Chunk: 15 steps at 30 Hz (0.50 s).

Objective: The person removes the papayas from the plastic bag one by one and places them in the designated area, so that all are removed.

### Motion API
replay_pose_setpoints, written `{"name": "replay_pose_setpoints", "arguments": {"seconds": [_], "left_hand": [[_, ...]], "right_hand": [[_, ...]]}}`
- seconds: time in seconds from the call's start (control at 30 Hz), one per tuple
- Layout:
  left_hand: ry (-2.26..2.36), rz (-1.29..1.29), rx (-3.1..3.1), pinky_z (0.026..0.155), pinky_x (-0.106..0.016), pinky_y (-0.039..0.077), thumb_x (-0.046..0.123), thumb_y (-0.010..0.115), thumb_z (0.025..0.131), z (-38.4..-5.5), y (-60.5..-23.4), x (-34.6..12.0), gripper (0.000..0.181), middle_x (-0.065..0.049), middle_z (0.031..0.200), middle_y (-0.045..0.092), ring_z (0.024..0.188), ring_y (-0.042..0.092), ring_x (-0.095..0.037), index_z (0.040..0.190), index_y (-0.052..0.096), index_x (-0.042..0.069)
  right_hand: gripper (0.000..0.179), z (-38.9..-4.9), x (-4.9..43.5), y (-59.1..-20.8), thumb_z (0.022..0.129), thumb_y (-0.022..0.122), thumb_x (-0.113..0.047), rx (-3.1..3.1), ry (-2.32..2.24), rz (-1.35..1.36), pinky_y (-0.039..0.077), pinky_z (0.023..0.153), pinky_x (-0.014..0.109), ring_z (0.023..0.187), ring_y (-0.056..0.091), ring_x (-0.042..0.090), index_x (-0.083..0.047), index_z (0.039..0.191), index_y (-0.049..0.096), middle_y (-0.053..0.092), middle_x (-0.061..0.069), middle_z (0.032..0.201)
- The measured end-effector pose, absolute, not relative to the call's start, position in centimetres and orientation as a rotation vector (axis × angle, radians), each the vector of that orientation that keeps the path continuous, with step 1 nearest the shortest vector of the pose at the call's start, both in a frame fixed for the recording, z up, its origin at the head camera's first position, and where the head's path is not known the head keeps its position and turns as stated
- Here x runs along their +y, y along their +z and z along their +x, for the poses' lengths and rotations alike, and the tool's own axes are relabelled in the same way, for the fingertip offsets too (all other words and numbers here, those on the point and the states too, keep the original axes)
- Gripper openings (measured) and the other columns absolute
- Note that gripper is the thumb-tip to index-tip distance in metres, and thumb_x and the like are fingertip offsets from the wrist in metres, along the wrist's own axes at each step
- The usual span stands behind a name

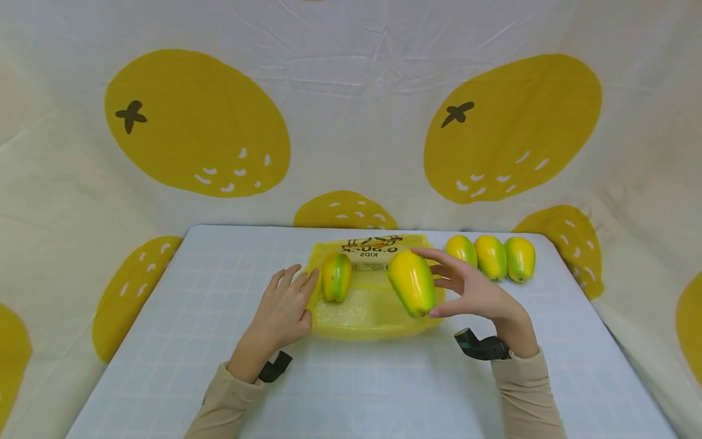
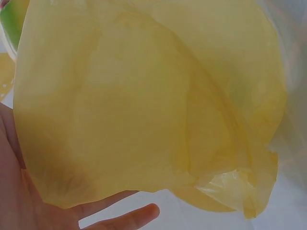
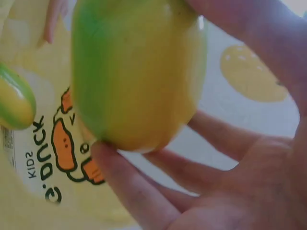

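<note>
Glossy yellow-and-green oval fruit (image 1: 411, 283) was up in bare R hand (image 1: 474, 286) over see-through yellow plastic bag (image 1: 378, 305)

Held fruit was above the R part of the bag, clear of the white checked table (image 1: 148, 360). R hand's fingers were curved wide round it, thumb at the near end & fingertips at the far end and R side, so a wide but real hold. Bare L hand (image 1: 282, 308) was at the bag's L edge, fingers mostly straight & spread, touching the film; no grip visible. L wrist view had film overlapping part of that hand, so couldn't tell exactly how the thumb sat.

Second fruit of same kind (image 1: 336, 277) lay over the bag's L part, w/ no film over it. Three more like fruits (image 1: 490, 258) stood in a row at far R of table, beyond R hand. Dark printed lettering (image 1: 373, 247) ran along the bag's far side.

Step in hand, my read: bringing a fruit to the bag, prob. one of several. Next move prob. called for lowering it beside the second fruit w/o knocking it, L hand steadying the film, then loosening R fingers. Risk: smooth skin might slip or roll, imo. Couldn't tell where bag's mouth was.
</note>
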<state>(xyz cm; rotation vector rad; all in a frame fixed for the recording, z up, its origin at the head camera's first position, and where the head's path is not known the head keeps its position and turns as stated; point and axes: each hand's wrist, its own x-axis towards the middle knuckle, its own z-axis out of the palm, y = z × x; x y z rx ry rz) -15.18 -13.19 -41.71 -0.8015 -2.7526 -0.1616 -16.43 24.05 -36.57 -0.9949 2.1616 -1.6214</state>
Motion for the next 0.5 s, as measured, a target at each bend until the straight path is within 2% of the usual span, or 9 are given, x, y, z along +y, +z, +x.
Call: {"name": "replay_pose_setpoints", "arguments": {"seconds": [0.2,0.5], "left_hand": [[-0.163,-0.803,-2.746,0.107,-0.056,0.035,0.007,0.05,0.078,-15.2,-41.7,-13.2,0.065,-0.013,0.131,0.06,0.132,0.043,-0.04,0.142,0.052,-0.001],[-0.151,-0.803,-2.746,0.107,-0.056,0.035,0.008,0.05,0.078,-15.2,-41.7,-13.2,0.064,-0.013,0.131,0.06,0.132,0.043,-0.04,0.142,0.052,-0.001]], "right_hand": [[0.094,-16.5,26.6,-37.2,0.074,0.072,0.02,1.993,-1.74,-1.17,0.038,0.11,0.03,0.139,0.039,0.023,0.008,0.153,0.023,0.025,0.014,0.16],[0.099,-16.4,29.7,-38.3,0.069,0.066,0.03,1.796,-1.874,-1.356,0.038,0.111,0.031,0.14,0.038,0.027,0.016,0.15,0.013,0.019,0.019,0.162]]}}
